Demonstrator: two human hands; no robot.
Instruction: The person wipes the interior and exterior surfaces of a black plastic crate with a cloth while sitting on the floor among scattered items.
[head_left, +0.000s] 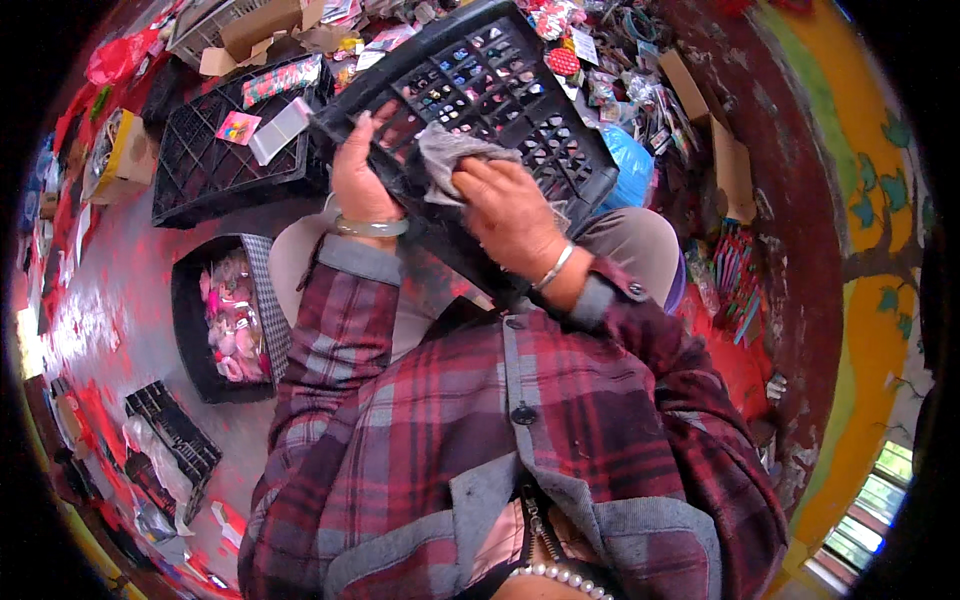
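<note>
A black plastic crate (470, 90) with a lattice of openings is tilted up over my lap. My left hand (362, 180) grips its left edge, thumb upward, with the other fingers partly hidden by the crate. A crumpled grey cloth (445, 160) is bunched under my right hand (510, 210), whose fingers close on it and press it against the crate's near side. Small packaged goods show through the lattice beyond.
At left stands another black crate (185, 190) with a white box (280, 132) on it. Below it is a dark bin (190, 330) of pink items. A cardboard box (130, 160) is farther left. Heaped packets and cardboard (735, 170) lie at right, beside a blue bag (628, 170).
</note>
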